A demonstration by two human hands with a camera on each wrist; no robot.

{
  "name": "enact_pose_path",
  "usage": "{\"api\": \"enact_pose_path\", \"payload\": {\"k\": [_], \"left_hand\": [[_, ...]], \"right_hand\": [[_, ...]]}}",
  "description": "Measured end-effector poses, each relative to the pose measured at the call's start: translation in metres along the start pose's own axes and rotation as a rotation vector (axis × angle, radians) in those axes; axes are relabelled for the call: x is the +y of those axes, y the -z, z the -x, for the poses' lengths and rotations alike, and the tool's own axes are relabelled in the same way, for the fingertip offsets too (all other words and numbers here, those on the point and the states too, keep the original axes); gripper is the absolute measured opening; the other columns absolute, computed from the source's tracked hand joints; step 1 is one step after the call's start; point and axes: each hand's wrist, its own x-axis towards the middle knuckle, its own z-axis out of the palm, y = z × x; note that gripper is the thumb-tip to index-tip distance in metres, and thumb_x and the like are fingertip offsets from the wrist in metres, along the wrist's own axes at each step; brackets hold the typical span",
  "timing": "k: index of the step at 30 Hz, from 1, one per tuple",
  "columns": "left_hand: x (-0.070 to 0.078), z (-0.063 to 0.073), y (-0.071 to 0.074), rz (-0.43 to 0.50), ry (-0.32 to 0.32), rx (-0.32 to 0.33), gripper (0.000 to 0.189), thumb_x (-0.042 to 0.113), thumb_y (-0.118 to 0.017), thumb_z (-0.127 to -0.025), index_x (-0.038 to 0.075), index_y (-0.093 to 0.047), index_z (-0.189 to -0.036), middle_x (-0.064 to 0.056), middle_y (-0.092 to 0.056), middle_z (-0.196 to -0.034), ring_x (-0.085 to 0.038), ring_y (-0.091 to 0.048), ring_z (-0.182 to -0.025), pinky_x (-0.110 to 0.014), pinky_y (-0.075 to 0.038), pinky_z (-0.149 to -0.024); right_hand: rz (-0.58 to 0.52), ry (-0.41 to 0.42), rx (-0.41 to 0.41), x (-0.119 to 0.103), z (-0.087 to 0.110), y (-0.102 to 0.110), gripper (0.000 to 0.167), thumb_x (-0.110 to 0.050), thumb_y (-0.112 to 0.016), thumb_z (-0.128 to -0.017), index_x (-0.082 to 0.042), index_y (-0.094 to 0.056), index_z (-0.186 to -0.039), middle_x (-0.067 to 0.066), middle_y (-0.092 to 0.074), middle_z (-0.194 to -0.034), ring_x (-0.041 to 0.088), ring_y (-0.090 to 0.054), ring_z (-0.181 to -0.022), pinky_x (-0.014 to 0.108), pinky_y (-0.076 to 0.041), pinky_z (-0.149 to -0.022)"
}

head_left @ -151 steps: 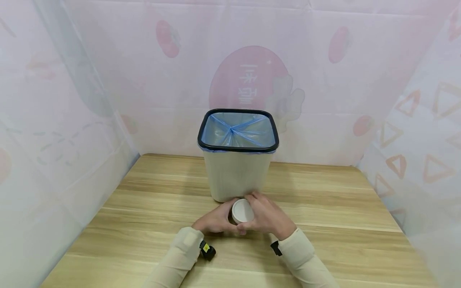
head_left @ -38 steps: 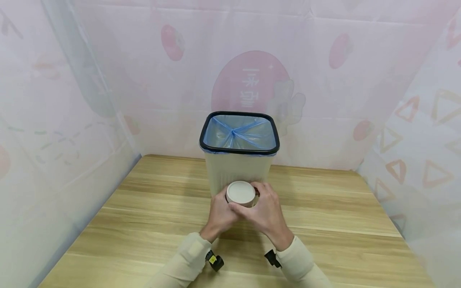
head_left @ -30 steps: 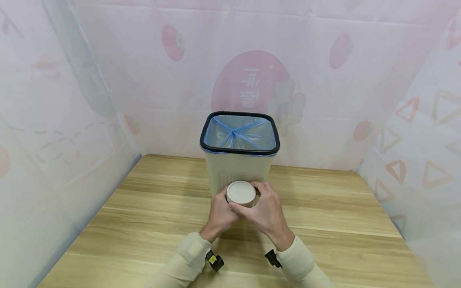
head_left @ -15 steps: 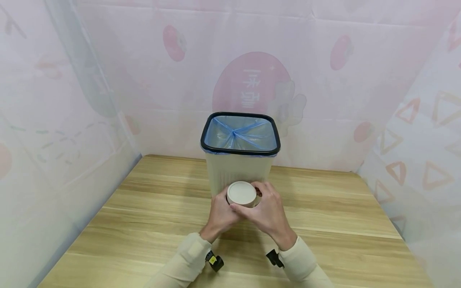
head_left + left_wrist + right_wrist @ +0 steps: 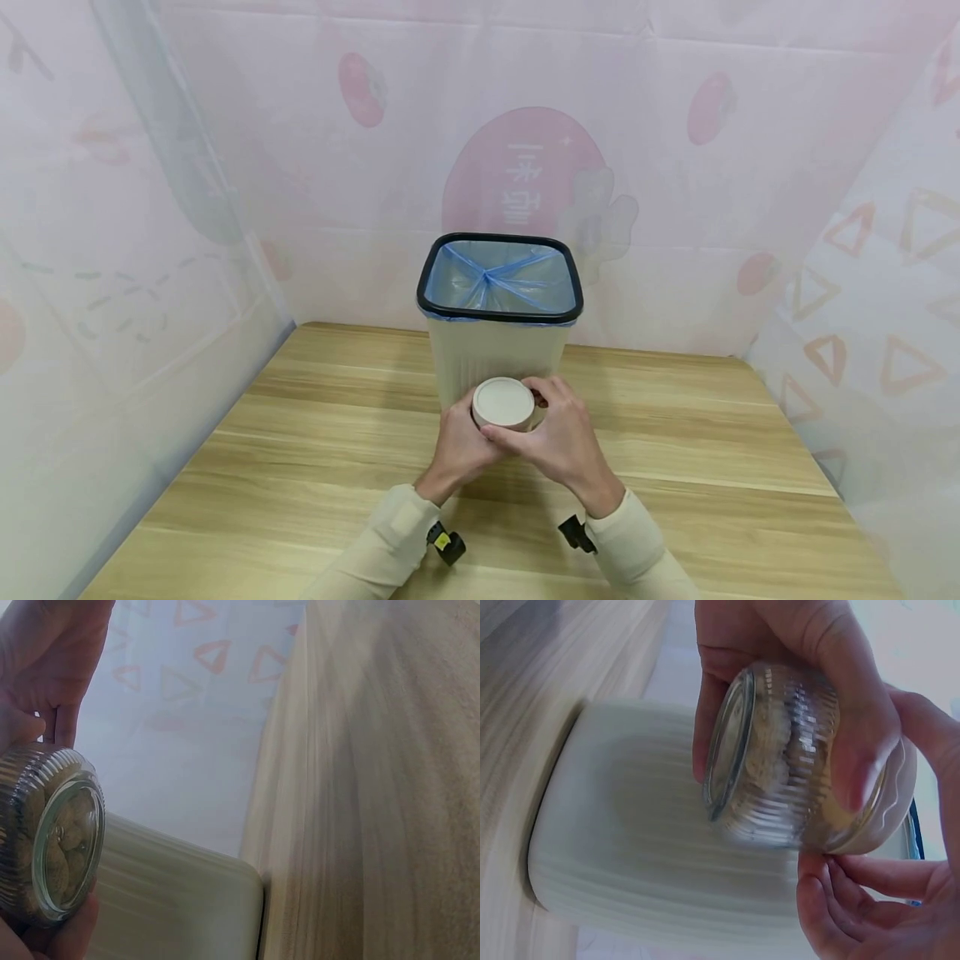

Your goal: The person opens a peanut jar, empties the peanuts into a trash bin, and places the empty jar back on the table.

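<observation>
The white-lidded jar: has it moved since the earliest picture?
Yes: in the head view, the jar has risen toward the black rim of the bin.

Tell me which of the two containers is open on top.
The bin, on the table: its black rim surrounds an open mouth lined with a blue bag. The jar in front of it has a pale lid on.

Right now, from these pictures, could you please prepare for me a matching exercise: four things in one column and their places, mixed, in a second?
1. ribbed clear glass jar
2. round off-white lid
3. thin blue plastic bag
4. beige black-rimmed plastic bin

A. inside the bin, as its liner
B. gripped by the left hand
C. standing on the wooden table
D. atop the jar, at the right hand

Pairs: 1-B; 2-D; 3-A; 4-C
</observation>
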Motion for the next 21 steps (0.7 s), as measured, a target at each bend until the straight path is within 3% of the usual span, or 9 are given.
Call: {"api": "enact_pose_path", "payload": {"k": [11, 21], "left_hand": [[0.000, -0.002, 0.002, 0.068, 0.007, -0.069, 0.074, 0.021, -0.097, -0.068, 0.001, -0.066, -0.133, -0.015, -0.076, -0.123, -0.028, -0.074, -0.112, -0.043, -0.061, -0.097], [0.003, 0.000, 0.003, 0.141, 0.008, -0.128, 0.072, 0.019, -0.096, -0.067, 0.004, -0.068, -0.131, -0.012, -0.076, -0.121, -0.025, -0.073, -0.109, -0.033, -0.060, -0.094]], "right_hand": [[0.023, 0.046, -0.067, 0.003, -0.003, 0.009, 0.067, -0.049, -0.098, -0.070, -0.009, -0.072, -0.117, 0.001, -0.069, -0.107, 0.013, -0.061, -0.095, 0.031, -0.053, -0.082], [-0.008, 0.061, -0.167, 0.008, -0.006, 0.021, 0.065, -0.046, -0.098, -0.070, -0.013, -0.073, -0.120, -0.002, -0.070, -0.112, 0.014, -0.067, -0.101, 0.033, -0.057, -0.088]]}}
